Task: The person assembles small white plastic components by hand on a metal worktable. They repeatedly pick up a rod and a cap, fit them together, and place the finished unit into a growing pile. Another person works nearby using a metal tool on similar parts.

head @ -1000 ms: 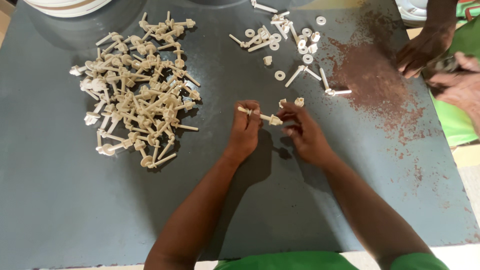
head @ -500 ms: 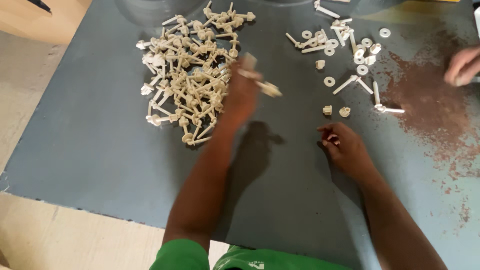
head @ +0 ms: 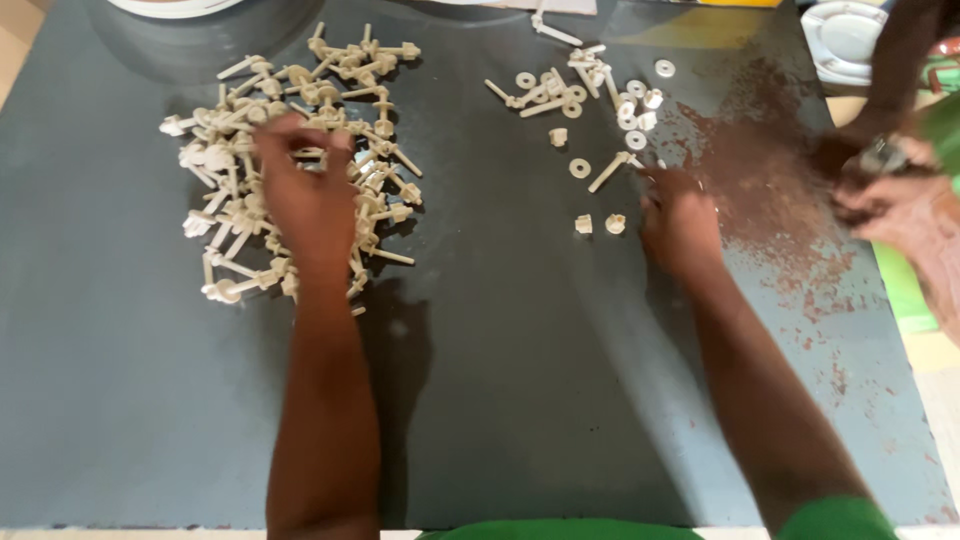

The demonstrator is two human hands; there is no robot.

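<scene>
The left hand is now laid over the pile of assembled bolts on the dark table; the bolt held a second ago is no longer seen, so it seems to have been dropped there, though its grip cannot be told, being blurred. The right hand has been moved outward, fingers drawn together at a loose bolt; two small nuts lie just left of that grip, loose washers beyond. A co-worker's hands are seen at far right.
</scene>
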